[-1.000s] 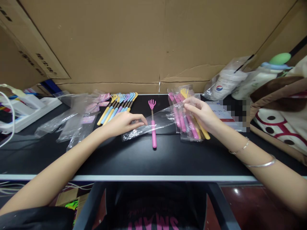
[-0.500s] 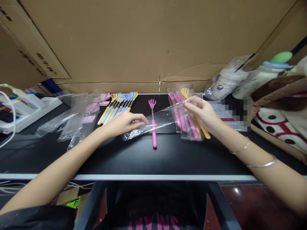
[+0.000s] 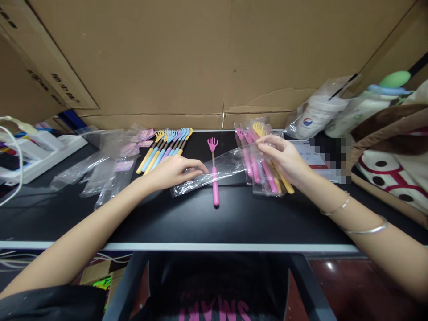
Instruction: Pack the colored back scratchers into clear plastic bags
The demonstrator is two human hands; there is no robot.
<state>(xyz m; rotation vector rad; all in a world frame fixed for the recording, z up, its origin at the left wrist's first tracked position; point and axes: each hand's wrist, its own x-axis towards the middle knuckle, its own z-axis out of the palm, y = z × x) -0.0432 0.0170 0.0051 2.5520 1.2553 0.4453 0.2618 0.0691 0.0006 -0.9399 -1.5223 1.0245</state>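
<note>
The right hand (image 3: 282,156) pinches the right end of a clear bag (image 3: 230,166) between thumb and fingers. The left hand (image 3: 174,171) curls loosely by its other end, though its grip is hard to tell. Between the 2 hands, 1 pink back scratcher (image 3: 216,189) lies on the counter (image 3: 187,223).

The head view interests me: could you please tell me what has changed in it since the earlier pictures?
Very little: the left hand has edged slightly rightward, toward the lone pink back scratcher. I see nothing newly taken or let go. The right hand still pinches one end of the clear bag; the row of scratchers and the bagged scratchers lie as before.
</note>
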